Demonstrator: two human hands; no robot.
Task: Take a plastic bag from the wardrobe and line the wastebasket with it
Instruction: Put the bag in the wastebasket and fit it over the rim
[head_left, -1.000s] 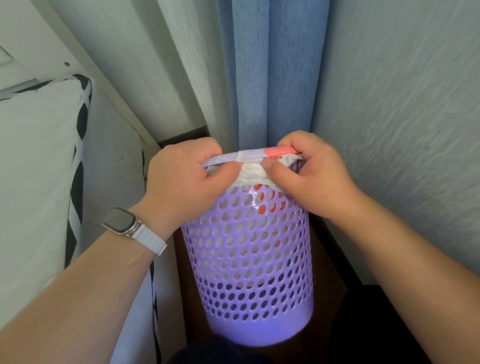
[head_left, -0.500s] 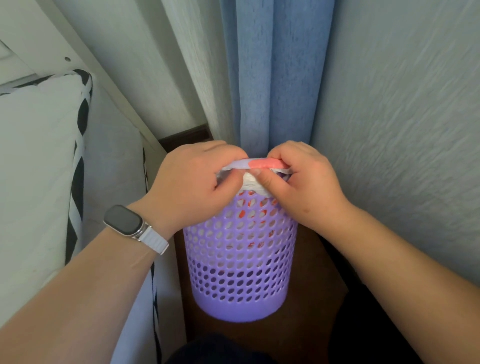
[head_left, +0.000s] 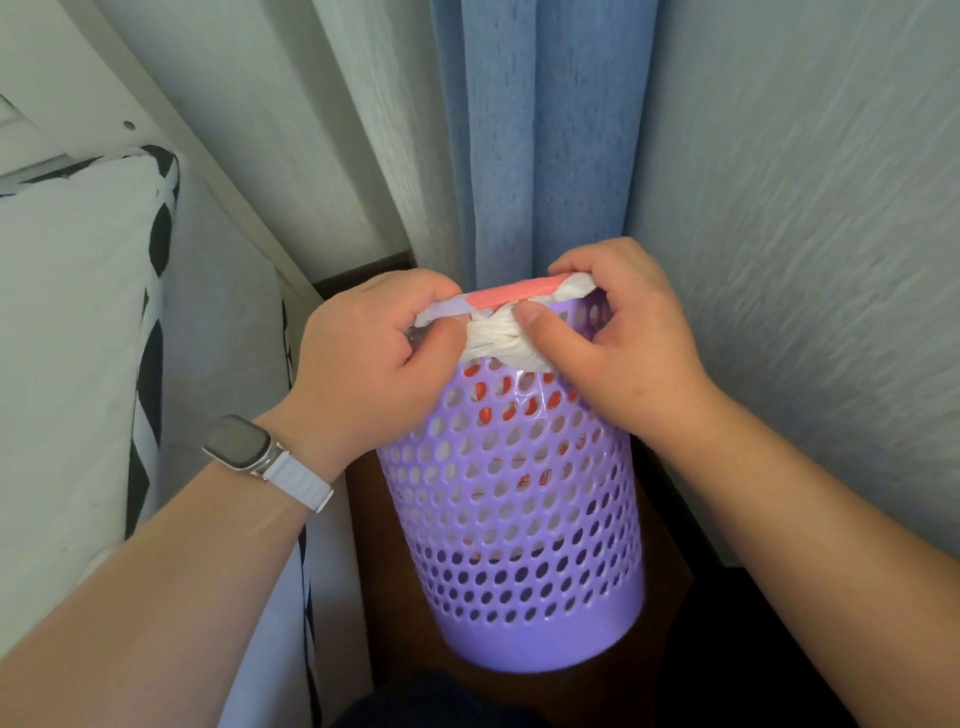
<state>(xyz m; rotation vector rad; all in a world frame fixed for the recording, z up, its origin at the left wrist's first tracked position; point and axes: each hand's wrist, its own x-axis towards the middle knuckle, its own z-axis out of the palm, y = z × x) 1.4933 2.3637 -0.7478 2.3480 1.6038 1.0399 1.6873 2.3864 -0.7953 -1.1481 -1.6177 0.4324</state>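
Observation:
A purple perforated wastebasket (head_left: 511, 519) stands on a dark wooden floor in the corner. A white plastic bag with red print (head_left: 501, 340) sits inside it, its edge bunched and folded over the near rim. Red shows through the holes. My left hand (head_left: 371, 358) grips the bag at the rim's left side. My right hand (head_left: 618, 338) pinches the bunched bag at the rim's right, thumb pressed on the white folds. The basket's mouth is mostly hidden behind my hands.
A blue curtain (head_left: 545, 140) hangs right behind the basket. A textured wall (head_left: 805, 234) rises on the right. On the left is a white cushion with black pattern (head_left: 78, 338) against a white frame (head_left: 171, 124). The gap for the basket is narrow.
The basket sat lower and farther away half a second ago and now appears nearer again. My hands have spread slightly apart along the rim, still holding the bag's edge.

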